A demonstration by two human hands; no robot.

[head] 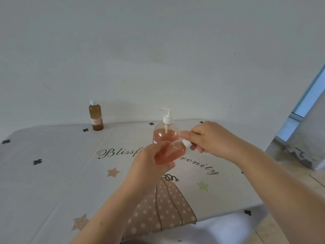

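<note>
The bottle (168,153) was held tilted above the table (61,173), before the pump bottle (166,133), and was gripped round its body by the left hand (146,164). Its cap (186,143) was pinched by the right hand (209,136). It was judged light, smooth and slippery, and best gripped mid-body.

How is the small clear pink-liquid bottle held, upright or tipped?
Tipped: left hand holds the small clear bottle slanted, neck toward the white cap the right hand pinches.
</note>
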